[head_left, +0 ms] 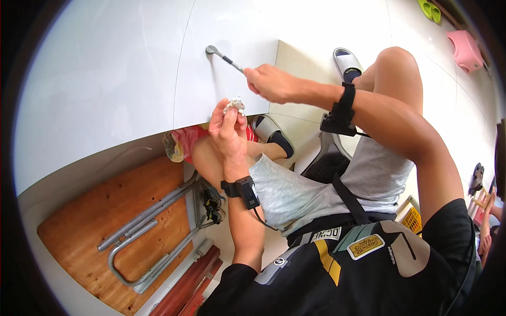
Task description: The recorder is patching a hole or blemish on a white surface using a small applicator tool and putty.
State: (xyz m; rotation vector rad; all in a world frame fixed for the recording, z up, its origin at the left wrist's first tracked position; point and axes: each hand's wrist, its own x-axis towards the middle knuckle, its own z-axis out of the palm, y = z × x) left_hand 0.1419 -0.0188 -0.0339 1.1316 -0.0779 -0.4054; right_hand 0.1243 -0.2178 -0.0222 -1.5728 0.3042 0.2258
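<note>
My right hand is closed around the end of a slim metal tool with a rounded grey head and a dark band on its shaft. The head is over the white surface and throws a shadow on it. Below it, my left hand pinches a small white, lumpy piece between thumb and fingers, by the edge of that surface. The two hands are apart, and the tool does not touch the white piece. What exactly the piece is, I cannot make out.
Under the surface's near edge lean a wooden board and folded metal tube legs. A plastic bag sits by my knee. Farther off are a pink stool, green slippers and a yellow basket. Another person's hands show at the right rim.
</note>
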